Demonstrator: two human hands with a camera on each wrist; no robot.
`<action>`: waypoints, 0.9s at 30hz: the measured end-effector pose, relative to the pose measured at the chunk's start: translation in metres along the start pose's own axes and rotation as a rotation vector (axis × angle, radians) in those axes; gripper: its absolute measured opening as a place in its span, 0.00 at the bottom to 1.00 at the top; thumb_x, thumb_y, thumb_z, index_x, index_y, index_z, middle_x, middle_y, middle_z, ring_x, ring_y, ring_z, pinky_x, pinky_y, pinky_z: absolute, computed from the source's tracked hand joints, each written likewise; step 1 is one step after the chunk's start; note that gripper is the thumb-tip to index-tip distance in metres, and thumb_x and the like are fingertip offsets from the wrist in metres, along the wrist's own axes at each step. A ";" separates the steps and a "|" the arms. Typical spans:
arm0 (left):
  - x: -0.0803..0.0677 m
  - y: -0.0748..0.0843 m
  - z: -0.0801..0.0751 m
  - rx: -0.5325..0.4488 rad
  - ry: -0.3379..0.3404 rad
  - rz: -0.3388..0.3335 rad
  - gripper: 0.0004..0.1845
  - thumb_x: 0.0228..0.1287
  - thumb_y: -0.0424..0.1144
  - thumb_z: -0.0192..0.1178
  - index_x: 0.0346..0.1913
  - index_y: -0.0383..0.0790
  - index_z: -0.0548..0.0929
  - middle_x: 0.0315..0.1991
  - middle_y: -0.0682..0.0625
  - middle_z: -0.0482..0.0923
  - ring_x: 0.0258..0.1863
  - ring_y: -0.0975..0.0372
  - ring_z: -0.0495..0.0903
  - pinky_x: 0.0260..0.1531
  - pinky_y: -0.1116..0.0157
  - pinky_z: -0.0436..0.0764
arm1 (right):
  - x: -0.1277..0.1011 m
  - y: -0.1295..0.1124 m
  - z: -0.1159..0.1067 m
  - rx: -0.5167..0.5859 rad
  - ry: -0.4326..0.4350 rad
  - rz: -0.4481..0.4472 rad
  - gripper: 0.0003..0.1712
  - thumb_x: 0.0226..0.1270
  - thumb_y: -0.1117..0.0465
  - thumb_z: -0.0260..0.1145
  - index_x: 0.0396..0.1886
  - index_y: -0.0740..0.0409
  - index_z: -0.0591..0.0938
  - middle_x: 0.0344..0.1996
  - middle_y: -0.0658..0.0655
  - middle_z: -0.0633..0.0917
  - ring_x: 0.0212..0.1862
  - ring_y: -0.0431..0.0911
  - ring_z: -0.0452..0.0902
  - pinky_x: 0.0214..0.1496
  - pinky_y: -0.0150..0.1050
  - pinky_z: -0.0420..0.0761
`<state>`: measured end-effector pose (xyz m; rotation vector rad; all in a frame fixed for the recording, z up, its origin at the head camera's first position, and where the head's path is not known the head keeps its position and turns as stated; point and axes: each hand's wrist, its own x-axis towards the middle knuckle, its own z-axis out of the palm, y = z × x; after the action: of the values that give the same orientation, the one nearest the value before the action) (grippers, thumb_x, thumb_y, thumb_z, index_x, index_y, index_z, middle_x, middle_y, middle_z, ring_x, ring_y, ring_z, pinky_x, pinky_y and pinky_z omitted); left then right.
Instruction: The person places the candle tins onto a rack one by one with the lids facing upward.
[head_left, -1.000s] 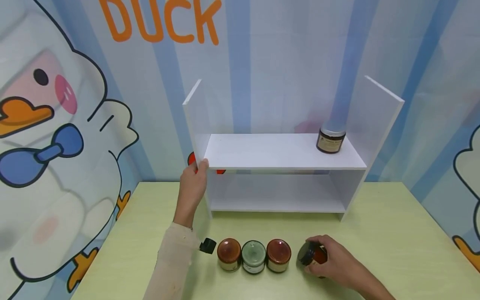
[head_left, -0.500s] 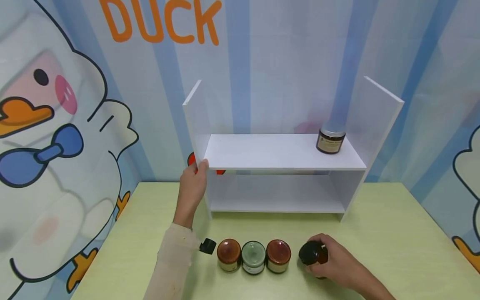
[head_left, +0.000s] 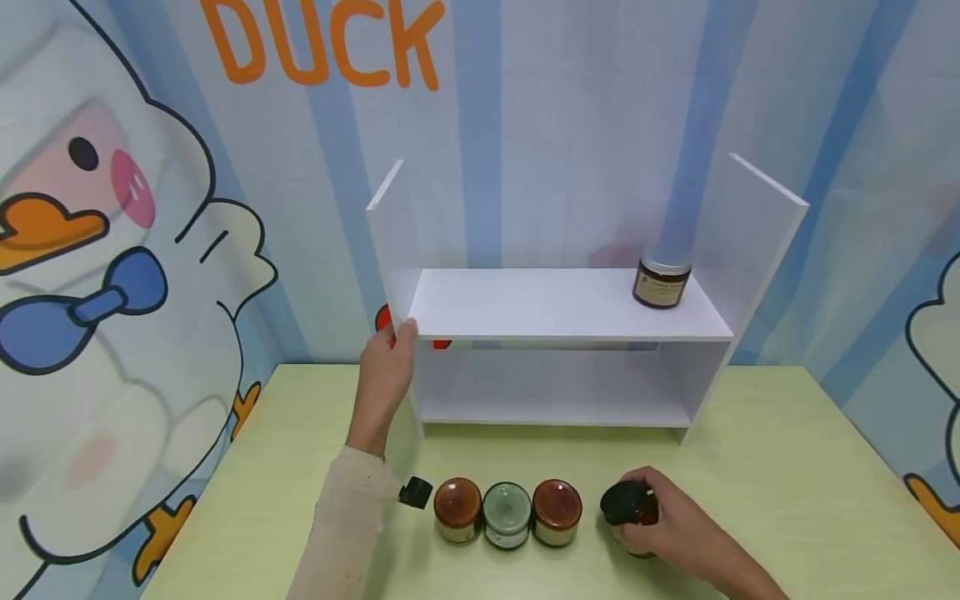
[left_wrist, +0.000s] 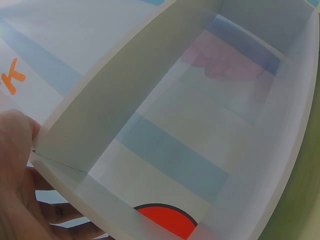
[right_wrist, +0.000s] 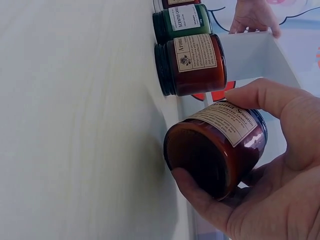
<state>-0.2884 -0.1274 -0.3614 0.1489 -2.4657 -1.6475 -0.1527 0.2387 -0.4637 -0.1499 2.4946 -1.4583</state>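
My right hand (head_left: 671, 521) grips an amber scented candle jar (right_wrist: 220, 145) low over the table at the front right. It is tilted, with its black lid facing up in the head view and its glass base toward the right wrist camera. I cannot tell whether the jar touches the table. My left hand (head_left: 386, 367) holds the left side panel of the white shelf (head_left: 570, 304), thumb at the front edge and fingers around the outside in the left wrist view.
An amber jar (head_left: 457, 508), a green jar (head_left: 507, 512) and a reddish amber jar (head_left: 557, 510) stand in a row, lids down. A dark jar with a silver lid (head_left: 662, 279) sits on the upper board's right end. A duck-print backdrop (head_left: 570, 125) hangs behind.
The jar in my right hand has turned so that more of its black lid faces up, shifting slightly right. My left hand and the shelf have stayed in place.
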 end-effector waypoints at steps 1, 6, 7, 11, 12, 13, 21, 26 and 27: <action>0.000 0.000 0.000 0.000 0.000 0.002 0.32 0.77 0.60 0.43 0.68 0.39 0.74 0.62 0.43 0.76 0.52 0.49 0.73 0.54 0.46 0.74 | 0.000 0.000 0.000 0.003 0.003 0.005 0.35 0.55 0.61 0.76 0.59 0.64 0.71 0.52 0.64 0.79 0.47 0.51 0.77 0.38 0.40 0.81; -0.001 0.000 -0.001 0.000 -0.001 0.015 0.32 0.77 0.60 0.43 0.68 0.39 0.75 0.60 0.44 0.77 0.51 0.49 0.73 0.51 0.48 0.73 | -0.001 0.000 0.000 0.007 0.010 0.008 0.34 0.56 0.61 0.75 0.60 0.64 0.70 0.52 0.64 0.79 0.46 0.51 0.77 0.37 0.40 0.81; -0.001 0.000 -0.001 -0.001 0.000 0.018 0.32 0.77 0.60 0.43 0.67 0.38 0.75 0.60 0.43 0.77 0.51 0.49 0.73 0.51 0.48 0.73 | -0.002 0.001 0.000 0.008 0.009 0.007 0.34 0.56 0.61 0.75 0.60 0.64 0.70 0.51 0.64 0.79 0.46 0.51 0.77 0.37 0.40 0.81; 0.000 0.000 -0.001 0.000 -0.001 0.019 0.32 0.77 0.60 0.43 0.67 0.38 0.75 0.60 0.42 0.77 0.50 0.49 0.73 0.49 0.49 0.72 | -0.003 0.002 0.000 0.019 0.011 0.027 0.34 0.57 0.62 0.74 0.60 0.65 0.69 0.52 0.64 0.79 0.46 0.50 0.77 0.37 0.41 0.80; 0.000 0.000 -0.001 0.000 -0.003 0.018 0.32 0.77 0.60 0.42 0.67 0.39 0.75 0.61 0.42 0.77 0.50 0.49 0.73 0.49 0.49 0.72 | -0.003 0.002 0.001 0.024 0.015 0.038 0.34 0.57 0.61 0.74 0.60 0.64 0.69 0.52 0.64 0.78 0.46 0.51 0.77 0.37 0.41 0.80; 0.000 0.000 -0.001 0.000 -0.003 0.016 0.32 0.77 0.60 0.42 0.67 0.39 0.75 0.61 0.42 0.77 0.50 0.49 0.73 0.50 0.49 0.72 | -0.003 0.002 0.001 0.028 0.020 0.054 0.34 0.57 0.61 0.75 0.60 0.64 0.69 0.52 0.64 0.78 0.46 0.51 0.77 0.38 0.42 0.80; 0.000 -0.001 0.000 -0.006 -0.004 -0.001 0.32 0.77 0.60 0.43 0.69 0.40 0.74 0.63 0.45 0.76 0.54 0.49 0.73 0.56 0.44 0.74 | -0.003 0.004 0.000 0.067 0.029 0.106 0.35 0.56 0.61 0.74 0.60 0.61 0.67 0.55 0.65 0.77 0.47 0.51 0.76 0.39 0.42 0.79; 0.000 -0.001 0.000 -0.004 -0.006 0.007 0.32 0.77 0.60 0.42 0.69 0.39 0.74 0.63 0.44 0.76 0.53 0.49 0.73 0.56 0.44 0.74 | -0.003 0.006 0.000 0.062 0.041 0.112 0.33 0.57 0.61 0.73 0.60 0.61 0.68 0.57 0.65 0.76 0.51 0.52 0.75 0.42 0.42 0.78; 0.000 -0.001 0.000 -0.002 -0.005 0.008 0.32 0.77 0.60 0.42 0.69 0.39 0.74 0.62 0.44 0.76 0.53 0.49 0.73 0.55 0.44 0.74 | -0.003 0.007 0.000 0.056 0.043 0.108 0.33 0.57 0.61 0.72 0.60 0.61 0.68 0.57 0.65 0.76 0.51 0.52 0.75 0.42 0.43 0.78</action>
<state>-0.2885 -0.1274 -0.3623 0.1343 -2.4655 -1.6490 -0.1499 0.2425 -0.4691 0.0268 2.4507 -1.5003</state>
